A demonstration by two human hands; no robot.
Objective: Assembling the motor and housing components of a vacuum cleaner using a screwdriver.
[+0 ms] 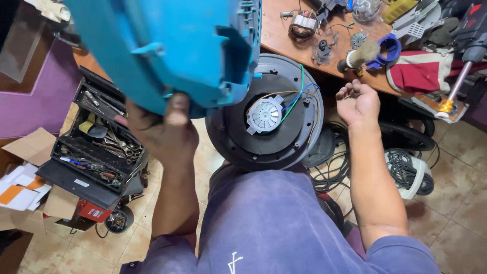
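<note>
My left hand grips the lower edge of a large blue plastic housing and holds it raised, close to the camera. Under it, a round dark grey base rests on my lap, with a silver motor at its middle and green, blue and yellow wires running off it. My right hand hovers past the base's right rim near the table edge, fingers curled around something small that looks like a metal screw; I cannot make it out clearly.
An open black toolbox full of hand tools sits on the floor at left, beside cardboard boxes. A wooden table ahead carries motor parts, a brush and a red cloth. Coiled cables lie on the tiled floor at right.
</note>
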